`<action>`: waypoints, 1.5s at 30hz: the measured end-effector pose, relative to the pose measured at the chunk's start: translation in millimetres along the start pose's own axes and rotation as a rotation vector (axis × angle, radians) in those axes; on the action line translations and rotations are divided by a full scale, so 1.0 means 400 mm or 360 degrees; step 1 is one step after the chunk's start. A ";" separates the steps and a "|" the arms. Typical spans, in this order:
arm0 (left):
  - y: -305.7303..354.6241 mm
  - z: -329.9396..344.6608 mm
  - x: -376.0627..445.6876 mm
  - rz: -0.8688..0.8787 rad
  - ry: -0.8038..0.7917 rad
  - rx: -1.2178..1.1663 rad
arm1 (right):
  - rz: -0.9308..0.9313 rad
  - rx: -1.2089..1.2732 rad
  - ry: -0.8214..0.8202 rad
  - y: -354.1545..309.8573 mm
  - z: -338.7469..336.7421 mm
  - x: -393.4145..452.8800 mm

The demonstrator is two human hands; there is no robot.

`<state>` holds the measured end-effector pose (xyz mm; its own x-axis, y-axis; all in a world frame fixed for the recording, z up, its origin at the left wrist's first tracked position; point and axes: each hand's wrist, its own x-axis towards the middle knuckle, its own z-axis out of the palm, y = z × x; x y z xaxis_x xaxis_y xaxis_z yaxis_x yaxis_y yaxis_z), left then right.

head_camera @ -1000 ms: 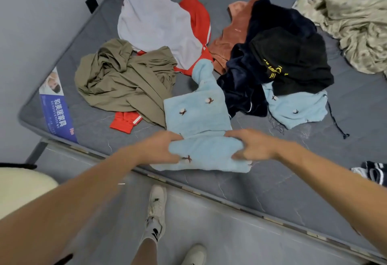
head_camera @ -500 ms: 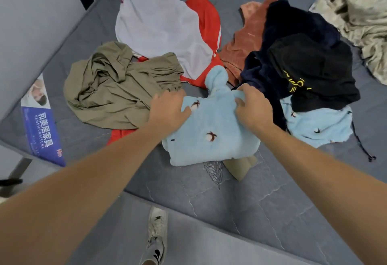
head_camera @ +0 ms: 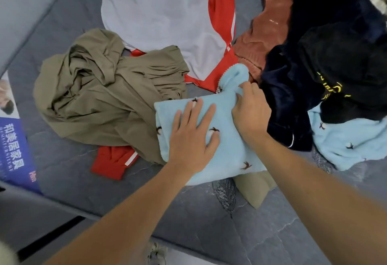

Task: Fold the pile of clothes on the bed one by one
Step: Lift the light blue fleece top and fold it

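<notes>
Lighting: soft, even, diffuse; source direction unclear. Shadows: faint. Glare: none notable. Sharpness: centre moderately sharp, slight motion softness. Edges: wide-angle bending, blurred corners; dark fabrics lose detail.

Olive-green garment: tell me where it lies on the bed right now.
In the head view the olive-green garment lies crumpled left of centre on the grey mattress, touching the light blue garment under the left hand, below the grey-and-red top.

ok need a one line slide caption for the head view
Left hand presses flat on the half-folded light blue fleece garment while the right hand pinches its upper edge on the grey mattress.
</notes>
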<state>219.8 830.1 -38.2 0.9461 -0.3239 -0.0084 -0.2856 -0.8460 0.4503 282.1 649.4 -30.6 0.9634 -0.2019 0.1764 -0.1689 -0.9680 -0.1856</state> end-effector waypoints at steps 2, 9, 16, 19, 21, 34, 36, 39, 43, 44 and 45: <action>-0.025 0.025 0.037 -0.0031 -0.0069 0.0033 | -0.0078 -0.0045 0.0102 0.000 -0.019 0.008; -0.031 0.051 0.054 0.0018 -0.0127 0.0073 | -0.0593 0.0025 -0.0255 0.018 -0.089 -0.113; -0.057 0.116 0.064 0.0065 -0.0118 0.0065 | -0.0571 0.0140 -0.0284 0.086 0.049 -0.121; -0.065 0.157 0.083 0.0080 -0.0097 0.0106 | -0.0546 0.0136 -0.0278 0.109 0.104 -0.113; -0.068 0.174 0.087 0.0081 -0.0098 0.0114 | -0.0539 0.0111 -0.0283 0.119 0.122 -0.111; -0.003 -0.063 -0.130 -0.0769 0.0395 -0.0400 | 0.0087 0.0719 0.0002 0.084 -0.167 -0.239; -0.002 -0.072 -0.189 -0.0982 0.0310 -0.0558 | 0.0358 0.0814 -0.0049 0.103 -0.191 -0.279; 0.008 -0.059 -0.228 -0.1153 0.0022 -0.0864 | 0.0579 0.1012 -0.0454 0.127 -0.198 -0.295; 0.031 -0.050 -0.191 -0.1464 -0.0010 -0.1583 | 0.0877 0.1248 -0.0790 0.140 -0.178 -0.257; 0.037 -0.051 -0.175 -0.1545 -0.0024 -0.1678 | 0.0937 0.1258 -0.0855 0.140 -0.171 -0.247; 0.041 -0.053 -0.158 -0.1614 -0.0015 -0.1762 | 0.0991 0.1267 -0.0904 0.140 -0.167 -0.240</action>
<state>158.4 845.7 -11.5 0.6636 0.1811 -0.7258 0.7337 0.0317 0.6787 166.3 604.6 6.8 0.7485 -0.3193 -0.5812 -0.6623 -0.3163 -0.6792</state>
